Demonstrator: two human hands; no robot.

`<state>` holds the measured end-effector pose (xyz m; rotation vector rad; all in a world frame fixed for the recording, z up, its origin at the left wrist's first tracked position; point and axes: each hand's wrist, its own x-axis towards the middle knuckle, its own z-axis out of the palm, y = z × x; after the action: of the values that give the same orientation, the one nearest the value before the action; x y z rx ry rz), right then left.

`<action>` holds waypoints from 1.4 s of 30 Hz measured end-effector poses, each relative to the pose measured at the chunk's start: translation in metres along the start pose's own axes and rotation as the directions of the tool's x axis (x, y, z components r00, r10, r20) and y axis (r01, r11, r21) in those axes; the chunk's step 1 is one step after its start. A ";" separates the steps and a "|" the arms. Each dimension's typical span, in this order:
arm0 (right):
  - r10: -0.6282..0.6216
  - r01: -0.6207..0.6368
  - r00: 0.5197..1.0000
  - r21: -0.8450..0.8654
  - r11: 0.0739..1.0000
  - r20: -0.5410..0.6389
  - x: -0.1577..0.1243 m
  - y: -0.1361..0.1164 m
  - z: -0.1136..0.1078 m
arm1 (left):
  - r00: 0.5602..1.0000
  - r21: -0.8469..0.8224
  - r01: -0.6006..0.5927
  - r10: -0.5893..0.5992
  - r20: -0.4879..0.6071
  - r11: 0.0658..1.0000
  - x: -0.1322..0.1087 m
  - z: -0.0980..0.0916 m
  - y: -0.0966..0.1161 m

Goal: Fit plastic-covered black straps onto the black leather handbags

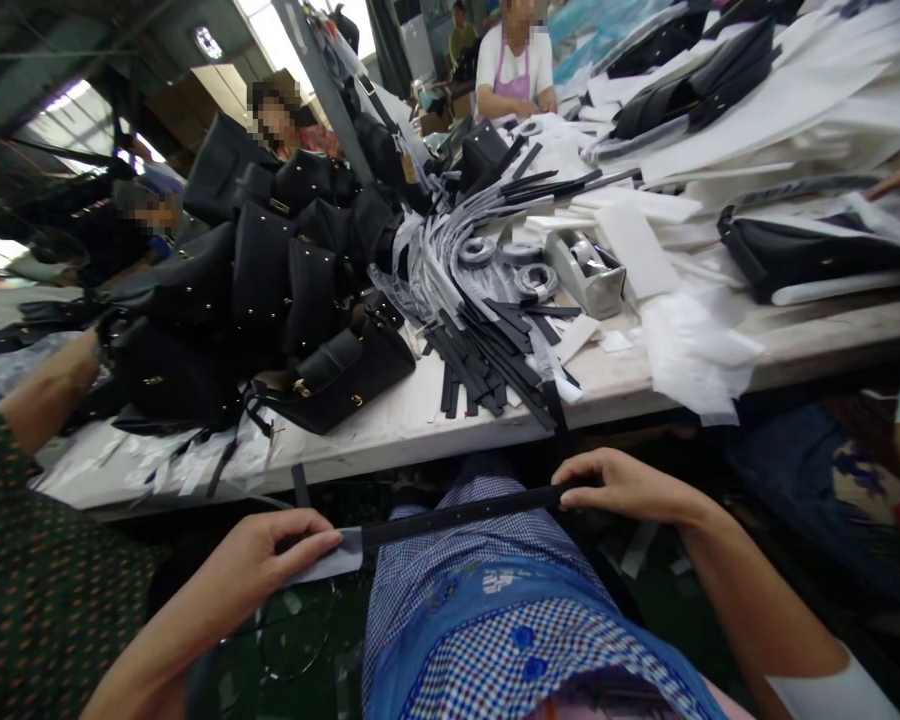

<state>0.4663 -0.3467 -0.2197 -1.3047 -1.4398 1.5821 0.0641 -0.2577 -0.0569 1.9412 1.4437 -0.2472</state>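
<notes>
A black strap (457, 517) is stretched across my lap between my two hands. A whitish translucent wrap covers its left end, and there my left hand (274, 555) pinches it between thumb and fingers. At the other end my right hand (619, 487) grips the bare black part. Small holes or studs dot the strap's length. Beyond it, on the table, lies a bundle of black straps (487, 350), many with pale plastic wrapping (450, 240) on their far portions.
Black handbags (262, 270) are piled on the white table (390, 440) at the left. A tape dispenser (589, 270) and tape rolls (536, 280) sit mid-table, with white sheets (697, 345) to the right. Co-workers are across the table, and a co-worker's arm (52, 390) reaches in at left.
</notes>
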 end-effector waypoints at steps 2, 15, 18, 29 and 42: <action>0.016 -0.015 1.000 0.054 0.998 -0.006 0.003 0.000 0.000 | 1.000 -0.033 0.016 -0.015 0.027 0.999 -0.001 0.005 -0.007; -0.045 -0.015 0.973 0.253 0.967 0.229 0.059 -0.023 0.032 | 0.962 -0.375 -0.015 0.116 0.248 0.927 0.045 0.060 -0.016; -0.024 -0.062 0.980 0.412 0.909 0.200 0.082 -0.027 0.041 | 0.973 -0.478 0.037 0.078 0.219 0.878 0.058 0.055 -0.028; 0.252 -0.090 0.957 0.686 0.722 -0.140 0.205 -0.063 0.076 | 0.931 -0.669 0.200 0.073 0.357 0.716 0.130 0.007 -0.124; 0.327 -0.056 0.876 0.601 0.798 -0.354 0.237 -0.185 0.128 | 0.547 0.282 -0.677 0.721 -0.425 0.680 0.105 -0.076 -0.169</action>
<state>0.2418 -0.1354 -0.1120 -1.3403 -0.4848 1.5424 -0.0685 -0.1061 -0.1269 2.6152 0.7912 0.6444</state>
